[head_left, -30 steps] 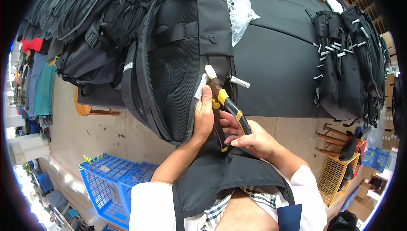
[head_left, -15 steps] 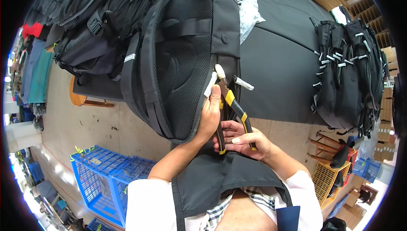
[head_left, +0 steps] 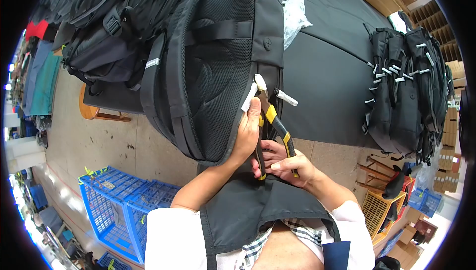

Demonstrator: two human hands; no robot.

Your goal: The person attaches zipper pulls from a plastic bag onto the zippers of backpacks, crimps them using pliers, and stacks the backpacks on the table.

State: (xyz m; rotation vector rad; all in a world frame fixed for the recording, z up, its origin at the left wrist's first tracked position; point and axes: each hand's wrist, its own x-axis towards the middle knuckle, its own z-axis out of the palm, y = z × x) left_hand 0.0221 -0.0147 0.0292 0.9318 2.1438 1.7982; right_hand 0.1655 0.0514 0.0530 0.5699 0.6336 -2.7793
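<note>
A black backpack (head_left: 218,52) lies on the table edge in front of me, its mesh back panel and straps facing up. My left hand (head_left: 246,133) grips the bag's side edge, thumb up beside a white-wrapped zipper pull (head_left: 250,97). In my right hand (head_left: 287,166) are pliers (head_left: 284,133) with black and yellow handles, spread apart, and the thumb lies by one handle's end. White wrapping covers the visible jaw tip, which is at the bag's side seam. Whether the jaws touch a zipper part is hidden. Another white-wrapped pull (head_left: 286,97) sticks out to the right.
More black bags (head_left: 114,47) are heaped at the left. Several black backpacks with white-wrapped pulls (head_left: 404,91) stand at the table's right end. A clear plastic bag (head_left: 292,9) lies behind. Blue crates (head_left: 111,205) and a yellow crate (head_left: 379,210) are on the floor.
The plier handles are slightly closer together, with the right fingers curled a little more around them. The view has shifted slightly; the left hand keeps its place on the backpack.
</note>
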